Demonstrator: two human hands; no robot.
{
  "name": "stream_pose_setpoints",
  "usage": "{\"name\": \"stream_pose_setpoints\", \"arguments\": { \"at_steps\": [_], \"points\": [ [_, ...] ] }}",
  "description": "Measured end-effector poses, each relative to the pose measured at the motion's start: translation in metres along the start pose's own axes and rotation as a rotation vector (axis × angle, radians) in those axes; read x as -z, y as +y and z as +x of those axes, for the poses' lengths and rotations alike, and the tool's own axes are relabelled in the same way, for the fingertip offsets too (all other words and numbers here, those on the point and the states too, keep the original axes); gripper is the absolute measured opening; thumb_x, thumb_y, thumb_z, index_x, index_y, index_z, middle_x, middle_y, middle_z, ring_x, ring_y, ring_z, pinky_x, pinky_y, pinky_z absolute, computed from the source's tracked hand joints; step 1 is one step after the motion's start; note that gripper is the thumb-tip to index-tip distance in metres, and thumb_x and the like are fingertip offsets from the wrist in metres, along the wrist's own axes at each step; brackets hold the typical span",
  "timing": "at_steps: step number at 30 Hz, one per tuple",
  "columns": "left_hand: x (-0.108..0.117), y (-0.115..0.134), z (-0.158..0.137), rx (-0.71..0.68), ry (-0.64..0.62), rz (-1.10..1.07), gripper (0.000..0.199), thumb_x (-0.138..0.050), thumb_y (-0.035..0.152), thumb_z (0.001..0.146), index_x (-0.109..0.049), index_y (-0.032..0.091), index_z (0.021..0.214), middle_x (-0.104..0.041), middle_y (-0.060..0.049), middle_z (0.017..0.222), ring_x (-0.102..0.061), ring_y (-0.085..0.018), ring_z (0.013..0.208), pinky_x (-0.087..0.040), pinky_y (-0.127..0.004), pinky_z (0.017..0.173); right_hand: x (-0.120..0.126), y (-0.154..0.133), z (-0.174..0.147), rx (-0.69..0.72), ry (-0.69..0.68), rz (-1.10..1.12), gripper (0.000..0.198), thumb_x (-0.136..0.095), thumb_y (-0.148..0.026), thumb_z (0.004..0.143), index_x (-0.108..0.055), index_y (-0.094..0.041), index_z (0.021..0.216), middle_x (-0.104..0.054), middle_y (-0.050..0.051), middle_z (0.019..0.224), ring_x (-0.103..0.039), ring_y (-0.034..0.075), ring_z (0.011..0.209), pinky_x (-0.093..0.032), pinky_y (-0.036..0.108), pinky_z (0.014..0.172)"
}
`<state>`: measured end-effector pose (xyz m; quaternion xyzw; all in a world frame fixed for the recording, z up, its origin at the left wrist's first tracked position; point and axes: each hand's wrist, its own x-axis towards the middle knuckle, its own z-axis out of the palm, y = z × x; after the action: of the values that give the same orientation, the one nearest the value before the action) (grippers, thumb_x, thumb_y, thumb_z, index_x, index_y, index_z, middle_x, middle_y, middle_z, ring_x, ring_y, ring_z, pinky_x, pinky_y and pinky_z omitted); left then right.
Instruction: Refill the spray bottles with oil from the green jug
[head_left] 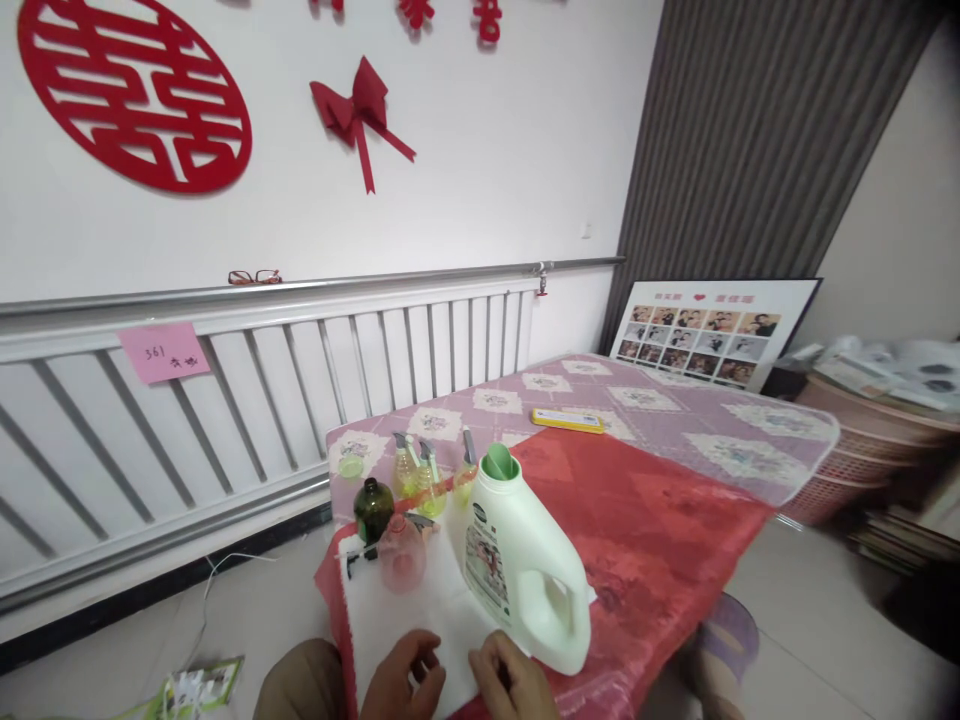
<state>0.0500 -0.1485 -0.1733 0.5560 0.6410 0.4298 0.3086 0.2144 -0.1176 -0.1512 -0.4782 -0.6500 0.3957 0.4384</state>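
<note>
My left hand (405,678) rests over a white sheet (379,625), its fingers loosely bent, thumb apart, nothing in it. Beside it, my right hand (512,680) has its fingers curled in, with nothing visible in them. Just right of that hand stands a big pale-green jug (529,570) with a handle and a green cap or funnel (500,462) in its mouth. Beyond my left hand are a clear pinkish bottle (403,557) without a top and a dark green open bottle (373,512). A black spray head (361,560) lies near them. Several clear spray bottles (429,482) stand behind.
A red cloth (645,520) covers part of the table over a floral tablecloth (720,415). A yellow case (567,420) and a small green lid (350,467) lie farther back. A radiator (300,370) runs along the wall. Pink baskets (847,460) stand at the right.
</note>
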Motion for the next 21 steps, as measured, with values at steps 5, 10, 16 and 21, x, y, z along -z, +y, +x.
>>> {"name": "stream_pose_setpoints", "arguments": {
  "at_steps": [5, 10, 16, 21],
  "points": [
    [0.023, 0.080, 0.017, -0.088, 0.105, -0.261, 0.031, -0.056, 0.050, 0.086, -0.052, 0.021, 0.073, -0.049, 0.003, 0.069, -0.048, -0.014, 0.067, -0.042, -0.027, 0.066, 0.038, -0.057, 0.021, -0.014, -0.024, 0.095, 0.048, -0.044, -0.065, 0.088, -0.040, -0.024, 0.063, -0.038, -0.006, 0.059, -0.040, 0.014, 0.057, -0.034, 0.025, 0.053],
    [0.040, 0.147, 0.026, -0.311, 0.139, -0.397, 0.041, -0.048, 0.053, 0.093, -0.050, 0.021, 0.068, -0.051, 0.001, 0.069, -0.047, -0.015, 0.069, -0.040, -0.028, 0.069, 0.062, -0.105, 0.037, 0.142, 0.016, 0.099, 0.052, -0.035, -0.065, 0.092, -0.041, -0.024, 0.061, -0.040, -0.005, 0.056, -0.043, 0.014, 0.055, -0.034, 0.025, 0.053],
    [0.041, 0.162, 0.030, -0.349, 0.208, -0.526, 0.053, -0.038, 0.062, 0.096, -0.052, 0.021, 0.064, -0.052, -0.001, 0.066, -0.047, -0.015, 0.066, -0.038, -0.029, 0.065, 0.065, -0.130, 0.040, 0.293, 0.194, 0.142, 0.057, -0.026, -0.066, 0.094, -0.040, -0.025, 0.057, -0.043, -0.003, 0.054, -0.043, 0.015, 0.052, -0.033, 0.028, 0.052],
    [0.026, 0.143, 0.030, -0.235, 0.232, -0.556, 0.062, -0.033, 0.070, 0.093, -0.044, 0.023, 0.055, -0.044, 0.002, 0.053, -0.041, -0.013, 0.056, -0.035, -0.029, 0.060, 0.050, -0.121, 0.040, 0.178, 0.151, 0.145, 0.060, -0.022, -0.069, 0.093, -0.036, -0.026, 0.054, -0.035, -0.004, 0.050, -0.036, 0.014, 0.048, -0.028, 0.029, 0.049]
  ]
}}
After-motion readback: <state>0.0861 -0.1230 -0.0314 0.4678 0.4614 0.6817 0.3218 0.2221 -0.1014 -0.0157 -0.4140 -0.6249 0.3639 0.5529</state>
